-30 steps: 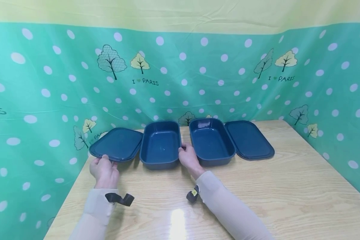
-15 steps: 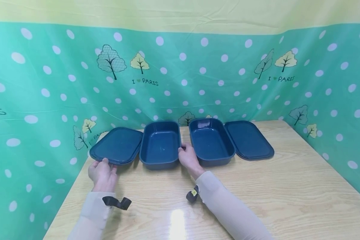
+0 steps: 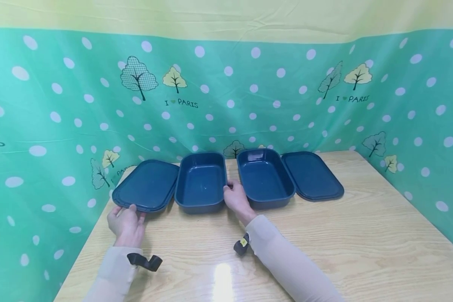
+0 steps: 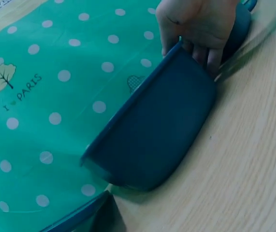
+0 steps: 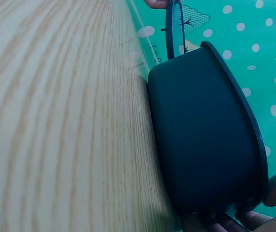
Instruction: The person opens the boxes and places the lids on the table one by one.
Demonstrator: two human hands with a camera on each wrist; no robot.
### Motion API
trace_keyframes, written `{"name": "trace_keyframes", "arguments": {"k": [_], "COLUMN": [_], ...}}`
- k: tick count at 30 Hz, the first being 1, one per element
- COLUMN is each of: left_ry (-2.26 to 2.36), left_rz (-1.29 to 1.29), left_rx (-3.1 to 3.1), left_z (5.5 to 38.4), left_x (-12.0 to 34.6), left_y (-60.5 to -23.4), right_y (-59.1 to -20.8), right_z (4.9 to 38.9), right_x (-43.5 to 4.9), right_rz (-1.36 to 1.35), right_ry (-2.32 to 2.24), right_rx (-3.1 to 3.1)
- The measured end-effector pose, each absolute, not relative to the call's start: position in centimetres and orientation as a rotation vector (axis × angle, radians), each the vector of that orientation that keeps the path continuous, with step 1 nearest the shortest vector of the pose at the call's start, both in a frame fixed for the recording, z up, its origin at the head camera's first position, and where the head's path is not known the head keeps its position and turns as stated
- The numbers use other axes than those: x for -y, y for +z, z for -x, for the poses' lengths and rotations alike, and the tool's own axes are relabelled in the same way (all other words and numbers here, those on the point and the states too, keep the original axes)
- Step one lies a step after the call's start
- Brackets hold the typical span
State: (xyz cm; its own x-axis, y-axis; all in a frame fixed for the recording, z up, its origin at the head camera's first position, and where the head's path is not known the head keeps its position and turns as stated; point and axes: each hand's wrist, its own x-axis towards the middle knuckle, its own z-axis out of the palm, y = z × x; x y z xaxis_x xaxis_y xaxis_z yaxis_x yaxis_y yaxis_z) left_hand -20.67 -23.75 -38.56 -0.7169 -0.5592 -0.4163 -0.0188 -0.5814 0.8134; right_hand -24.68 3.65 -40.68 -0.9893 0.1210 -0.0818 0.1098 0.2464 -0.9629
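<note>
On the left, a dark blue rectangular lid [image 3: 147,186] leans with its right edge beside the left container. My left hand [image 3: 126,226] pinches the lid's near edge. The left container [image 3: 201,184], an open dark blue box, stands upright on the table. My right hand [image 3: 235,197] grips its right wall near the front corner, and the left wrist view shows those right fingers [image 4: 215,60] hooked around the rim. In the right wrist view the container's outer wall [image 5: 205,130] fills the middle, with the lid [image 5: 175,31] past it.
A second open blue container [image 3: 266,178] stands just right of my right hand, with another blue lid [image 3: 313,176] lying against its right side. Behind the wooden table [image 3: 324,243] hangs a green dotted curtain [image 3: 230,105], which also closes off both sides.
My left hand has drawn slightly toward me and left, and the near edge of the lid has come down toward me with it. My right hand and both containers hold their places.
</note>
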Motion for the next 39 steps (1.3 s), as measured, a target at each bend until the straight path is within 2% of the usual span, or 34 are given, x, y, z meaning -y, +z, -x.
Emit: {"name": "trace_keyframes", "arguments": {"k": [39], "left_ry": [-2.203], "left_rz": [-1.063], "left_rx": [1.355], "left_z": [20.3], "left_x": [24.4], "left_y": [-40.1], "right_y": [-40.7], "right_z": [24.7], "right_x": [-3.7], "right_rz": [0.239], "right_ry": [1.885], "right_rx": [2.486]}}
